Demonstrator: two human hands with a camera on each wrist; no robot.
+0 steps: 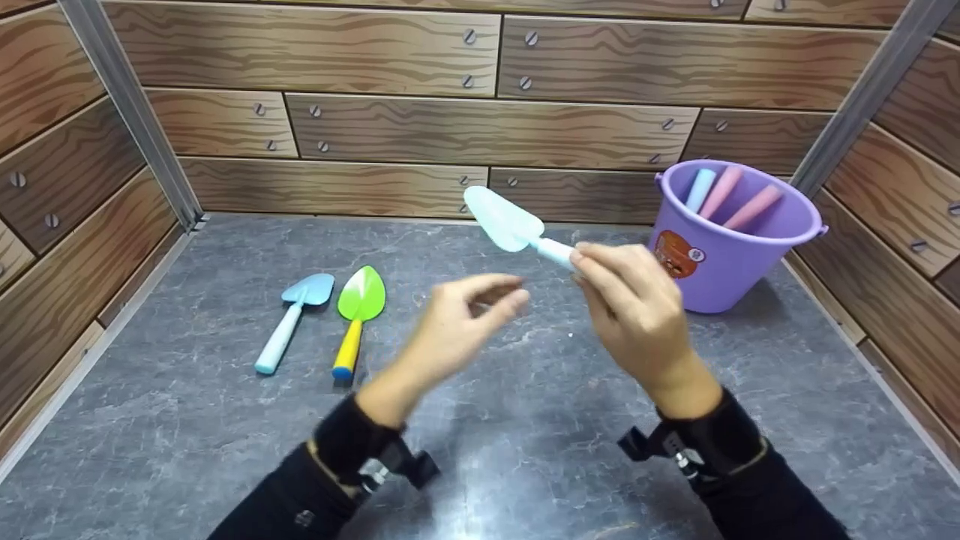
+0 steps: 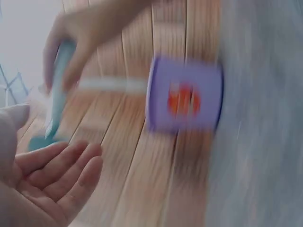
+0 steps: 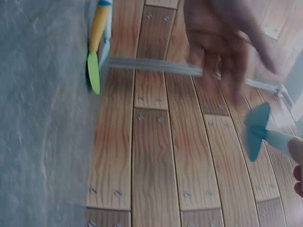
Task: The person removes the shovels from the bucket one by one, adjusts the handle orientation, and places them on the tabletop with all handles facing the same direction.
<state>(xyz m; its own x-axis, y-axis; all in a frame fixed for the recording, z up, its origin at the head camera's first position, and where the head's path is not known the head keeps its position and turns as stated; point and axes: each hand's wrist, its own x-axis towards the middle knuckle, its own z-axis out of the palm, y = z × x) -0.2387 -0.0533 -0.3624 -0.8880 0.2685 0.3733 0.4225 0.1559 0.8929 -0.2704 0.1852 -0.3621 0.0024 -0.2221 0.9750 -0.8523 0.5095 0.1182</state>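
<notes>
1. my right hand [image 1: 641, 315] pinches the pale blue trowel [image 1: 516, 223] by its handle, fingers and thumb closed on it; in the head view they cover the rear of that handle.
2. the trowel is up in the air over the grey tabletop [image 1: 187, 465], left of the purple bucket [image 1: 720, 277], its blade pointing away from me and to the left.
3. my left hand [image 1: 456, 326] grips nothing: its fingers are loosely bent, the thumb apart from them, near the trowel without touching it.
4. i judge the trowel light, probably plastic, so a pinch should carry it; blade and neck look stiff.
5. the handle looks smooth and round, so i think it could roll in my fingertips; a fuller wrap would steady it.
6. i would take hold along the handle, close to the neck for balance; the broad, thin blade looks a poorer hold.
7. the lying blue trowel [image 1: 283, 335] and green-bladed trowel [image 1: 361, 298] rest on the tabletop with handles toward me, which i judge easy to grasp.
</notes>
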